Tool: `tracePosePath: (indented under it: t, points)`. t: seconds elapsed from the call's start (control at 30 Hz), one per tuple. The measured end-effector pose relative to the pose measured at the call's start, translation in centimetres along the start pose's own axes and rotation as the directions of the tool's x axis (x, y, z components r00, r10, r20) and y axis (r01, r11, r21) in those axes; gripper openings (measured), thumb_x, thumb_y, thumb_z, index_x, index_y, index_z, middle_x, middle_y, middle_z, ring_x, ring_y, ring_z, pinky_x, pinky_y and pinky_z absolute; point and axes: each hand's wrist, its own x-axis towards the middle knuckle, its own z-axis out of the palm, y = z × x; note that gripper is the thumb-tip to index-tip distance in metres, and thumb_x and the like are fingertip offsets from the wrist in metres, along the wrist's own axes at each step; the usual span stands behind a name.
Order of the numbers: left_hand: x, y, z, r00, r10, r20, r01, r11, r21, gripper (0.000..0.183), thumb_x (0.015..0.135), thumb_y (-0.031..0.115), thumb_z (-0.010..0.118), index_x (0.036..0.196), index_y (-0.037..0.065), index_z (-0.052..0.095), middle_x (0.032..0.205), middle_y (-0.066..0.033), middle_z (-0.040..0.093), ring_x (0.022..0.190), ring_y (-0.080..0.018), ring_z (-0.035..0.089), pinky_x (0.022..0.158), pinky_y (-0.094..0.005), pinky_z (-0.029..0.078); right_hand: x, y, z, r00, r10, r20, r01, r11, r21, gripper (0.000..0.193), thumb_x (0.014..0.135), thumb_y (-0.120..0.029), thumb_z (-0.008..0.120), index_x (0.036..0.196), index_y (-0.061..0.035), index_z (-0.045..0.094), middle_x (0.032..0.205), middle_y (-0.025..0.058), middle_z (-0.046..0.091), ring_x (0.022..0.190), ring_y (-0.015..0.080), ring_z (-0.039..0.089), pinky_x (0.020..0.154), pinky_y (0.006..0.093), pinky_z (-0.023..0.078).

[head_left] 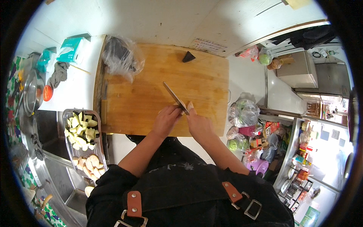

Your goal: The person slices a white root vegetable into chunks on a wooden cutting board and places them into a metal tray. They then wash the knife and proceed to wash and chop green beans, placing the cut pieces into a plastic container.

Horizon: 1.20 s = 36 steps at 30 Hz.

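Over the near half of a wooden cutting board, my right hand grips a knife. Its blade points away and to the left. Close against the blade, my left hand is closed with its fingertips pressed down on a pale vegetable piece, mostly hidden under them. Another pale piece shows just right of the blade, by my right hand; it looks like peeled potato. To the left, a clear tray holds yellow-green chunks at its far end and pale cut pieces nearer me.
A clear plastic bag with something dark lies at the board's far left corner. A small black wedge-shaped object sits near the back edge. Bagged vegetables crowd the right side. A tissue pack, grey cloth and tomato are at far left.
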Motion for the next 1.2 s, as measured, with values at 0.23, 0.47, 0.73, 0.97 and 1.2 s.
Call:
tracePosePath:
  t: [0.23,0.47,0.73,0.97,1.2]
  points:
    - [-0.3,-0.8,1.1,1.0,-0.025,-0.001,0.025,0.997,-0.079,0.022,0.077,0.009,0.067,0.098,0.008,0.062,0.101,-0.0071,0.061,0.093,-0.0278,0.059,0.078,-0.0368,0.049,1.8,0.7,3.3,0.999,0.031,-0.013,-0.031,0.999,0.045,0.03,0.096,-0.029,0.043,0.111,-0.0023,0.043,0.074,0.0258,0.064,0.07,0.0448,0.062,0.066,0.0557,0.047]
    - [-0.7,-0.8,0.0,0.999,0.028,-0.024,-0.029,0.999,-0.018,0.023,0.077,0.007,0.068,0.099,0.007,0.063,0.101,-0.0077,0.062,0.092,-0.0278,0.059,0.078,-0.0372,0.05,0.4,-0.6,-0.5,0.997,-0.029,-0.065,0.028,0.999,-0.022,0.029,0.097,-0.028,0.042,0.109,-0.0023,0.045,0.073,0.0242,0.064,0.068,0.0445,0.062,0.063,0.054,0.048]
    - [-0.8,0.0,-0.9,1.0,0.018,-0.022,-0.018,1.0,0.013,0.021,0.077,0.007,0.067,0.098,0.007,0.063,0.101,-0.0078,0.062,0.092,-0.0274,0.059,0.079,-0.0362,0.05,-0.3,-1.7,0.9,0.998,0.065,0.005,-0.065,0.998,0.003,0.03,0.097,-0.029,0.041,0.108,-0.002,0.042,0.076,0.0239,0.065,0.07,0.045,0.062,0.065,0.0541,0.049]
    - [-0.9,-0.1,-1.1,0.999,0.029,0.024,-0.028,1.0,-0.011,0.019,0.079,0.008,0.065,0.098,0.006,0.062,0.102,-0.0085,0.061,0.095,-0.0283,0.059,0.082,-0.0358,0.049,1.6,-0.6,3.0,0.997,0.046,-0.057,-0.046,0.999,0.014,0.037,0.096,-0.028,0.042,0.121,0.0003,0.042,0.078,0.0232,0.066,0.072,0.0419,0.065,0.065,0.0519,0.05]
    - [-1.6,-1.0,-1.0,1.0,0.011,0.014,-0.011,0.998,-0.055,0.02,0.078,0.005,0.064,0.098,0.006,0.062,0.102,-0.0089,0.062,0.097,-0.0288,0.059,0.083,-0.0356,0.049,-0.3,-2.4,0.6,1.0,-0.019,0.015,0.021,0.99,-0.142,0.022,0.088,-0.012,0.045,0.108,-0.0016,0.045,0.079,0.0209,0.067,0.073,0.0383,0.067,0.064,0.0493,0.053]
